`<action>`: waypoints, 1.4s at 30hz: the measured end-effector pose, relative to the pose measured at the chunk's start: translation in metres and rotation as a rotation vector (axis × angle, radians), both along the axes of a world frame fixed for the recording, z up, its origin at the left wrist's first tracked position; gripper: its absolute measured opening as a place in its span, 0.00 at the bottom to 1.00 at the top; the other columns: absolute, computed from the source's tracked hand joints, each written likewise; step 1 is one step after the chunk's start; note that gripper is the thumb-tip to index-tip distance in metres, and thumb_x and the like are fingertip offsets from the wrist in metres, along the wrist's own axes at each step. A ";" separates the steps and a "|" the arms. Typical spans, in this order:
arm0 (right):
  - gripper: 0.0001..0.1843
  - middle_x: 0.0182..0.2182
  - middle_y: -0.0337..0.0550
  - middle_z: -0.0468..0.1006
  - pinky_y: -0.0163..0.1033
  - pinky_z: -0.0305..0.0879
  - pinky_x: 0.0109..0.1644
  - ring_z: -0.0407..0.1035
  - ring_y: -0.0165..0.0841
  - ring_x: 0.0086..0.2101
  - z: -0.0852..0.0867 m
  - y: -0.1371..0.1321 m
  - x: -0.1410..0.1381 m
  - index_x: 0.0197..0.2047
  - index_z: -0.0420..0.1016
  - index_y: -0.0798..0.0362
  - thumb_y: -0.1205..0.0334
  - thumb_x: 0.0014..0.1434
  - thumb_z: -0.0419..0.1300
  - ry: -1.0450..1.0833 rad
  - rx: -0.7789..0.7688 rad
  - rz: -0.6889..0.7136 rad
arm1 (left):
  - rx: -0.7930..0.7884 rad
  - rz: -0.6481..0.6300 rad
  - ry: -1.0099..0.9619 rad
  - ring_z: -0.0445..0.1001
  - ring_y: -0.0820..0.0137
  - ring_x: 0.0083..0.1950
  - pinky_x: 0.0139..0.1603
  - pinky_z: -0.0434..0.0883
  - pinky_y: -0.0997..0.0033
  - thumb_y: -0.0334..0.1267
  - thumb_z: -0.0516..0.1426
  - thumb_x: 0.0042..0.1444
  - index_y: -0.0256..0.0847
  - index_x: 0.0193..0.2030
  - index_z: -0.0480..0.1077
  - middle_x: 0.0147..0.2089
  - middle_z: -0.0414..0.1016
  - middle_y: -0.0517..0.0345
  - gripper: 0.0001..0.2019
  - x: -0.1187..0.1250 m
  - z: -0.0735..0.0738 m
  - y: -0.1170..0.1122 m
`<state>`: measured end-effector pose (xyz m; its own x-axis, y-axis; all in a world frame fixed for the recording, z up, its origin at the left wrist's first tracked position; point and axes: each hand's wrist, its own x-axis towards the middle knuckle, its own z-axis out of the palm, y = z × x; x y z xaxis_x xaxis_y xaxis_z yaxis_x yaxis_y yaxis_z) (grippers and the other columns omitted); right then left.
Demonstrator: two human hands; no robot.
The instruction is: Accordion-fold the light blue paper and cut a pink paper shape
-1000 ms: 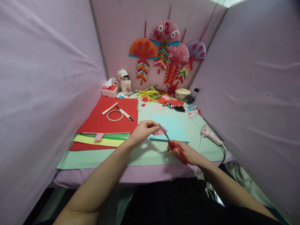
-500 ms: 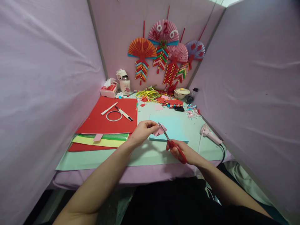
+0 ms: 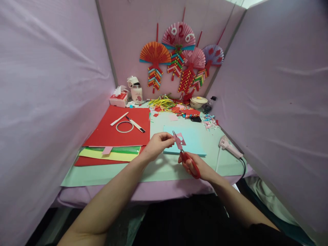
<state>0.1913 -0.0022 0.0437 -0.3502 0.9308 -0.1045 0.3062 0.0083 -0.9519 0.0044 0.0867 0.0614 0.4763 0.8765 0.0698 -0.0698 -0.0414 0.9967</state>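
Note:
Between the thumb and fingers of my left hand [image 3: 160, 143] is a small piece of pink paper [image 3: 181, 139] with a cut-out opening in it. My right hand [image 3: 196, 165] is closed around the red handles of a pair of scissors [image 3: 191, 164]. The scissor blades point up and away, slightly parted, and meet the pink paper close to my left fingertips. Both hands are held over the near part of a stack of light blue paper [image 3: 197, 143] on the table.
Red sheets [image 3: 102, 131] at left carry a craft knife [image 3: 135, 124], a white pen-like tool [image 3: 119, 119] and a ring [image 3: 124, 126]. A pink glue gun [image 3: 230, 148] lies at right. Paper scraps [image 3: 176, 110], a bowl [image 3: 198, 101] and a bottle [image 3: 136, 93] line the back, below hanging paper fans [image 3: 155, 53].
The pink paper has turned, and its cut-out opening now shows. My right hand and the scissors have shifted slightly left. My left hand has barely moved.

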 end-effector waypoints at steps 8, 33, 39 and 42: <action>0.42 0.19 0.29 0.56 0.32 0.50 0.22 0.50 0.25 0.19 -0.005 0.001 -0.004 0.39 0.65 0.53 0.20 0.49 0.45 0.018 -0.014 0.003 | -0.099 0.082 -0.086 0.65 0.77 0.27 0.31 0.64 0.73 0.47 0.66 0.44 0.37 0.30 0.70 0.27 0.70 0.61 0.15 0.001 0.002 0.001; 0.39 0.19 0.30 0.57 0.32 0.48 0.22 0.50 0.24 0.19 -0.008 0.000 -0.006 0.38 0.66 0.54 0.22 0.51 0.48 0.028 0.039 -0.027 | -0.183 0.038 -0.118 0.68 0.75 0.28 0.33 0.64 0.72 0.43 0.66 0.44 0.36 0.28 0.71 0.26 0.72 0.59 0.13 -0.001 0.004 0.001; 0.38 0.20 0.31 0.58 0.32 0.48 0.22 0.51 0.25 0.20 -0.008 -0.002 -0.004 0.37 0.66 0.54 0.23 0.51 0.48 -0.014 0.053 -0.028 | -0.088 0.021 -0.067 0.65 0.76 0.28 0.33 0.62 0.72 0.43 0.64 0.46 0.37 0.28 0.71 0.26 0.71 0.60 0.11 -0.004 0.003 0.003; 0.37 0.20 0.31 0.58 0.32 0.48 0.23 0.50 0.25 0.21 -0.009 -0.001 -0.002 0.37 0.66 0.54 0.24 0.53 0.48 -0.064 0.079 -0.029 | -0.078 0.030 -0.047 0.66 0.75 0.29 0.32 0.61 0.72 0.42 0.64 0.46 0.37 0.29 0.71 0.27 0.71 0.61 0.10 -0.004 0.004 0.003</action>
<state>0.1892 -0.0034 0.0351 -0.3175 0.9469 -0.0513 0.3674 0.0729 -0.9272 0.0003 0.0900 0.0650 0.4475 0.8940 0.0224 -0.1166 0.0335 0.9926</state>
